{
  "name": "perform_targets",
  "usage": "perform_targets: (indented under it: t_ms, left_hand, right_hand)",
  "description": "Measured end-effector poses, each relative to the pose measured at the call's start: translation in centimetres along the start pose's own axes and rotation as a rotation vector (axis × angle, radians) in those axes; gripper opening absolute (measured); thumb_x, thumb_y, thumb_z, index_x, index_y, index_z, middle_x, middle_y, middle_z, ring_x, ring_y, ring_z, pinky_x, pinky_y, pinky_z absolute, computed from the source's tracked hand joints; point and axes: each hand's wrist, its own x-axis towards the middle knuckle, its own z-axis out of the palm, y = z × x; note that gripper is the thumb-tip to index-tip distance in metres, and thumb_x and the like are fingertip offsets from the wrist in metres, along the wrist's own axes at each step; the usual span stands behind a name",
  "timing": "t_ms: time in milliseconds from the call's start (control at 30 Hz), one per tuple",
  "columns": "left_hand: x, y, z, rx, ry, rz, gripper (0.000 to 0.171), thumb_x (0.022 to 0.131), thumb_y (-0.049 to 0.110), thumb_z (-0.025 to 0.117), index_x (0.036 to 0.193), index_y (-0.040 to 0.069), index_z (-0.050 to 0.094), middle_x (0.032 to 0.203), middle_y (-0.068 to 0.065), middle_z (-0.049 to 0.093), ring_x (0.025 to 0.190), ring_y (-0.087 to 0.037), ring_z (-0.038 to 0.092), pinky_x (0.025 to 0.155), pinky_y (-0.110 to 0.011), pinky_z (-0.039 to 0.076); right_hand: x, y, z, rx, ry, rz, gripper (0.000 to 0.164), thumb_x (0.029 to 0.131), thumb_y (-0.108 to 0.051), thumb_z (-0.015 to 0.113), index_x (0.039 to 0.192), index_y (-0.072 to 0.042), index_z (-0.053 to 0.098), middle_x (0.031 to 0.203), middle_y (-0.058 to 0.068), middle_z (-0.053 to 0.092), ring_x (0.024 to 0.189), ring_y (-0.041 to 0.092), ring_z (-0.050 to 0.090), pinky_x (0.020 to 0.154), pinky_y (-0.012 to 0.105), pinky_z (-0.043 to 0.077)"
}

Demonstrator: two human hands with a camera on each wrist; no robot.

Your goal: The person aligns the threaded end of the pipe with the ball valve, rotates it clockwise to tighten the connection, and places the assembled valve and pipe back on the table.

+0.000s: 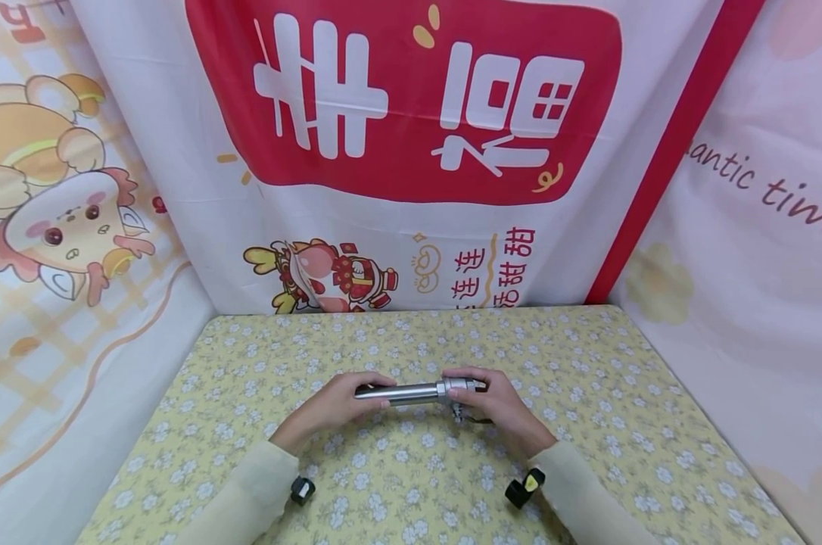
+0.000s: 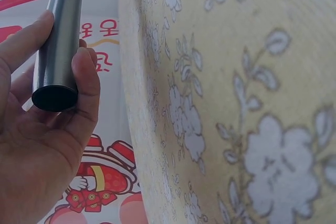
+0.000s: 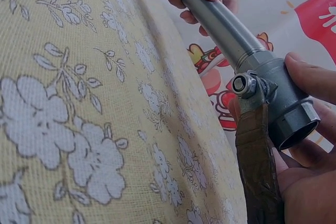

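A smooth metal pipe (image 1: 413, 393) joins a ball valve (image 1: 457, 389) end to end, and both are held level above the table. My left hand (image 1: 350, 397) grips the pipe near its free end, thumb on one side and fingers on the other. In the left wrist view the dark end of the pipe (image 2: 58, 56) points toward the camera. My right hand (image 1: 496, 393) holds the valve body around its sides. The right wrist view shows the valve (image 3: 283, 90) with its open hex end, a nut on the stem and a brown-wrapped lever handle (image 3: 257, 166) hanging down.
A yellow floral cloth (image 1: 411, 484) covers the table. Printed fabric hangs behind it, with a red panel (image 1: 411, 166), and more stands at the left and right sides. A black band with a small device sits on each wrist over the sleeves.
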Motion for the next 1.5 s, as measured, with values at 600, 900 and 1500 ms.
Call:
perform_targets:
  t_ms: [600,900,1500]
  left_hand:
    - [0.05,0.36,0.01,0.048,0.03,0.071,0.036,0.102,0.021,0.08,0.137,0.023,0.073,0.125,0.003,0.073,0.109,-0.015,0.069,0.091,-0.038,0.056]
    - [0.05,0.38,0.17,0.039,0.029,0.079,0.038,0.1,0.02,0.082,0.137,0.022,0.072,0.124,0.002,0.073,0.108,-0.016,0.068,0.091,-0.037,0.056]
    - [0.16,0.19,0.21,0.086,0.016,0.072,0.045,0.101,0.026,0.082,0.144,0.017,0.071,0.13,-0.004,0.075,0.108,-0.018,0.07,0.092,-0.041,0.056]
  right_hand:
    - [-0.05,-0.25,0.01,0.009,-0.002,0.007,0.059,0.095,-0.04,0.087,0.147,-0.018,0.071,0.146,0.006,0.067,0.115,0.025,0.072,0.088,0.039,0.062]
    - [0.09,-0.15,0.02,0.007,-0.003,0.016,0.061,0.095,-0.041,0.087,0.148,-0.015,0.069,0.147,0.005,0.067,0.116,0.023,0.072,0.09,0.039,0.061]
    - [-0.01,-0.03,-0.04,0.01,-0.001,0.038,0.051,0.095,-0.044,0.087,0.141,-0.025,0.075,0.145,0.007,0.067,0.114,0.024,0.071,0.088,0.039,0.061]
